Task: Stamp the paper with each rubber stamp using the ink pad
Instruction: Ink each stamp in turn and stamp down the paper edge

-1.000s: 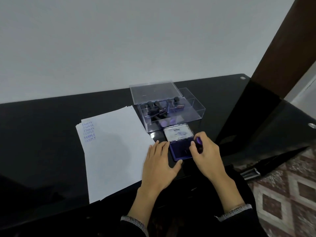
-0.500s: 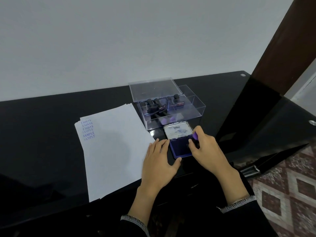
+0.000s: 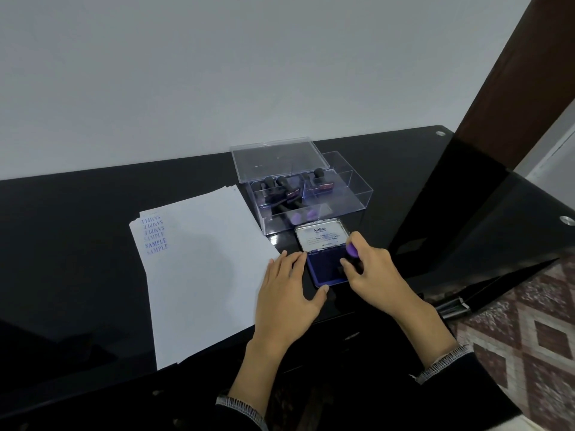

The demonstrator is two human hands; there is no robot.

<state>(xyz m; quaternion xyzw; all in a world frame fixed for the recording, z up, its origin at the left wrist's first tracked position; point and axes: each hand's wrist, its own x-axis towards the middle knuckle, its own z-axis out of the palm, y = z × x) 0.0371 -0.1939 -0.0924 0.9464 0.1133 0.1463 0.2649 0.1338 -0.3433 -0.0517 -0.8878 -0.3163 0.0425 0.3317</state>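
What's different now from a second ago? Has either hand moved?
Very little. The right hand keeps its grip on the purple-topped stamp and has shifted it slightly toward the far edge of the open ink pad, where it stays pressed. The left hand stays flat beside the pad, on the edge of the paper. The clear box of stamps has not moved.

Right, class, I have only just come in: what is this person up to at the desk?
The person is inking a rubber stamp. The right hand grips a purple-handled stamp over the open ink pad, while the left hand lies flat beside the pad, at the edge of the paper. The paper already bears several blue SAMPLE prints near its far left corner. More stamps lie in the clear box behind the pad.
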